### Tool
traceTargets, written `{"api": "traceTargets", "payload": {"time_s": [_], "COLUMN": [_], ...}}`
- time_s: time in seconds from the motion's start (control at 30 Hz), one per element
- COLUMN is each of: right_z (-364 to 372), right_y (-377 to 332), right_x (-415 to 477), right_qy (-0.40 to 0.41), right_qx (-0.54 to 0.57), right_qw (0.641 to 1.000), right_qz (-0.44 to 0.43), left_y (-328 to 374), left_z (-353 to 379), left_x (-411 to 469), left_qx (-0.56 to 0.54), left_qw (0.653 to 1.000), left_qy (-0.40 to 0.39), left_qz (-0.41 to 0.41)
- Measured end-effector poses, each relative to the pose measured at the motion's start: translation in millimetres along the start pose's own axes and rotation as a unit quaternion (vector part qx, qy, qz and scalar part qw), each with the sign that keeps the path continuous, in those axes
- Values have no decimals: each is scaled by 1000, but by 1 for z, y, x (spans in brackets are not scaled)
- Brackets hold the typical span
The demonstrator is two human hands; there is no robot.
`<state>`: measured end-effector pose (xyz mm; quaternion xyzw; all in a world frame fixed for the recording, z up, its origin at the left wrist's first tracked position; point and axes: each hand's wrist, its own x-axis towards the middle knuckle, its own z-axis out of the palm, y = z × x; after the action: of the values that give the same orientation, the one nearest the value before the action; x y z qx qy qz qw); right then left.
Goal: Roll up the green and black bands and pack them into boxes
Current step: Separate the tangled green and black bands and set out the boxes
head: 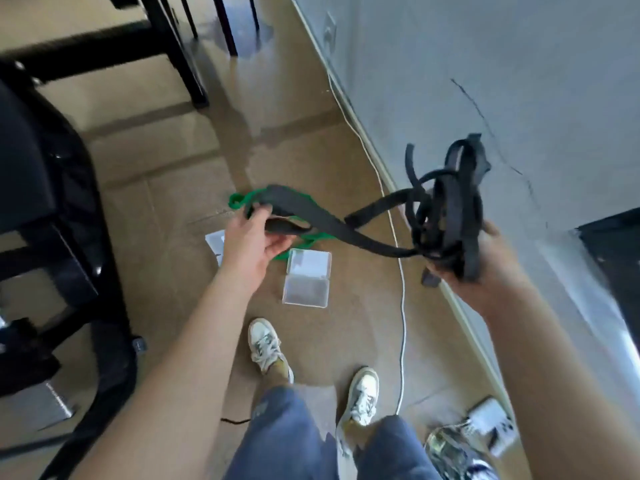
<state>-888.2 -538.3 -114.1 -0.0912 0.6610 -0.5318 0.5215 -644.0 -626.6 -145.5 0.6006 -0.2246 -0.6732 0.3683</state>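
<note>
A tangled bundle of black bands (446, 209) hangs in the air at the right, gripped from below by my right hand (481, 268). One black strand runs left from the bundle to my left hand (256, 240), which holds its looped end. On the floor beneath that hand lies the green band (242, 199), partly hidden by the hand and the strand. Two clear plastic boxes rest on the floor: an open one (306, 278) with its lid up, and another (215, 242) mostly covered by my left wrist.
A white cable (401, 306) runs along the floor beside the grey wall (485, 81). Black chair and table legs (69, 202) crowd the left. A white power adapter (491, 424) lies at lower right. My two shoes (266, 344) stand just behind the boxes.
</note>
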Motion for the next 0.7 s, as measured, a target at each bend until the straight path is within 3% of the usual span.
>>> {"api": "traceTargets", "payload": {"time_s": [0.07, 0.13, 0.33, 0.57, 0.7], "right_z": [-11, -27, -48, -44, -38], "right_y": [6, 31, 115, 259, 347], "right_x": [-26, -36, -37, 31, 84], "right_qy": [-6, -13, -7, 39, 88], "right_qx": [-98, -173, -340, -425, -451], "right_qw": [995, 985, 940, 900, 885], "right_qz": [-22, -17, 31, 90, 77], "left_y": [2, 0, -46, -159, -221], "left_z": [-5, -19, -62, -162, -228], "left_x": [-26, -55, -61, 59, 150], "left_qx": [108, 195, 435, 612, 671], "left_qw": [993, 980, 891, 762, 726], "left_qy": [22, -15, -122, -185, -135], "left_qz": [39, 48, -44, -102, -71]}}
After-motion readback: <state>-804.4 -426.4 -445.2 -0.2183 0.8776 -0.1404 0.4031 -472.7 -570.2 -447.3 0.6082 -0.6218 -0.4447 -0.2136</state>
